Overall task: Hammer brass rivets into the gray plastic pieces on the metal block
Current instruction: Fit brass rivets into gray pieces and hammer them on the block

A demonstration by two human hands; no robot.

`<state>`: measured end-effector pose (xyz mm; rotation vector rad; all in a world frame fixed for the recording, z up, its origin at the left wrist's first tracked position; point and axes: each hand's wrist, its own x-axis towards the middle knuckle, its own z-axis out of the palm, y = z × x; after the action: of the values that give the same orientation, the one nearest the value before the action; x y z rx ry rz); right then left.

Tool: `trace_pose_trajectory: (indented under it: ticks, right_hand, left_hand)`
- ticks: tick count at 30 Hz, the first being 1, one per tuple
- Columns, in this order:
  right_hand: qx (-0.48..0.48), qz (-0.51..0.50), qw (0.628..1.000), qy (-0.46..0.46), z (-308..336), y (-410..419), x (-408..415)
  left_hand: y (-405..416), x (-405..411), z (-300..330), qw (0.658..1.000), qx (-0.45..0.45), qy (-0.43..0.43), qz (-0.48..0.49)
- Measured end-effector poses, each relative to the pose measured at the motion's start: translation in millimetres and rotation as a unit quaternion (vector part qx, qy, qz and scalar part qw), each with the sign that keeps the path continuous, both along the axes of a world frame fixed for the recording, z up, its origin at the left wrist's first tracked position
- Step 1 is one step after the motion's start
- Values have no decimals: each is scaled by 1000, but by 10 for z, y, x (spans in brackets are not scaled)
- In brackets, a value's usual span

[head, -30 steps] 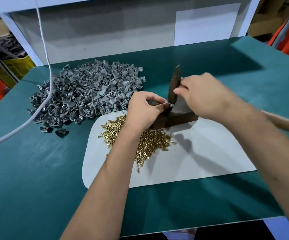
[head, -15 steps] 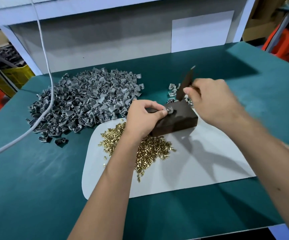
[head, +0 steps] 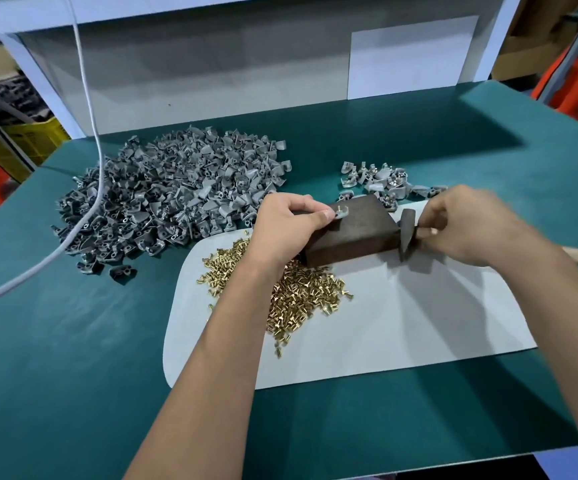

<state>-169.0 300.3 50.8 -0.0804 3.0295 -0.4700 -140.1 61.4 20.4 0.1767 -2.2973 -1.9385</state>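
Left forearm rising from the bottom centre of the frame to mid-frame, left hand knuckles-up, fingers curled, thumb and forefinger pinched together. Right forearm entering from the lower right edge, right hand at centre right, slightly blurred, fingers curled closed in a grip.

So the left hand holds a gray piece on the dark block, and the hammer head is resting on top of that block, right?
Not quite. The left hand does hold a gray piece on the dark block, but the head view shows the hammer head down beside the block's right end, over the white mat, not on top.
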Motion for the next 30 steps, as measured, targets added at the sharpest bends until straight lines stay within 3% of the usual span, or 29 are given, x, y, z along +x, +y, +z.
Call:
trace_pose_trajectory:
  ticks: [3,5,8,12,17,20,23,26,30]
  right_hand:
    - [7,7,1000,11,71,-56,3]
    - [-38,27,997,66,131,-151,7]
    - [-108,128,976,141,186,-403,75]
    - [-97,255,950,150,139,-680,88]
    - [-115,287,931,196,81,-723,-5]
    - [-127,282,927,211,71,-704,-67]
    - [-141,237,942,191,57,-687,-163]
    - [-124,193,955,187,49,-676,-278]
    - [-98,102,975,172,77,-652,-482]
  left_hand:
    - [-11,4,14,1000,8,-10,-1]
    - [-10,6,19,1000,14,-14,-2]
    - [10,20,30,1000,20,-13,-4]
    - [20,28,46,1000,22,0,-2]
    - [-41,14,48,999,37,9,1]
    - [-63,6,55,998,30,29,54]
    - [-160,-25,15,980,-71,66,173]
    - [-308,-18,-9,929,-212,78,294]
    - [-484,6,-16,869,-337,52,359]
